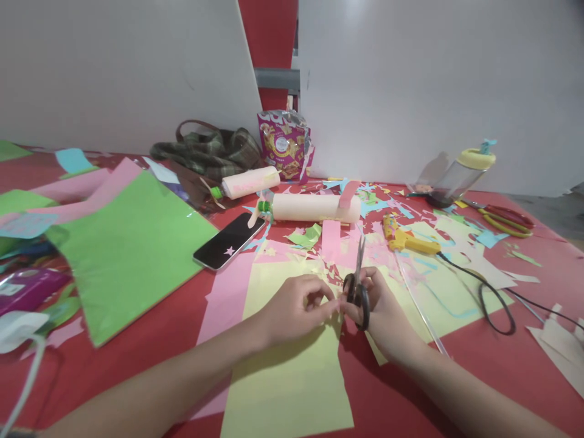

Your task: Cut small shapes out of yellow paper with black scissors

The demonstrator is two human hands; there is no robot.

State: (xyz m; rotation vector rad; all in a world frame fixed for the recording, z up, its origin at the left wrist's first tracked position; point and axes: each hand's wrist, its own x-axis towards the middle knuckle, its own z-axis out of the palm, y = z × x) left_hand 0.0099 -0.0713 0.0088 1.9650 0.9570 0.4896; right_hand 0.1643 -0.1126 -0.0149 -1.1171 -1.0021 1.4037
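Note:
My right hand [381, 310] is closed around a pair of scissors [359, 267]; its black handles sit at the fingers and its blades point up and away from me. Thumb and forefinger of my left hand [303, 307] are pinched together beside the handles, touching the right fingertips. Whatever lies in that pinch is too small to make out. Beneath both hands is a sheet of pale yellow paper [287, 383], overlapping a pink sheet [223, 310]. Just beyond them lie a pink paper strip [331, 240] and a white paper-wrapped bottle [305, 207] with a green cap.
A black-screened phone [228, 243] and green sheet [132, 249] lie left. To the right are a yellow glue gun [413, 242] with a looping cord, a clear jar [460, 176] and red-yellow scissors [506, 219]. A purple snack bag [285, 146] stands behind paper scraps.

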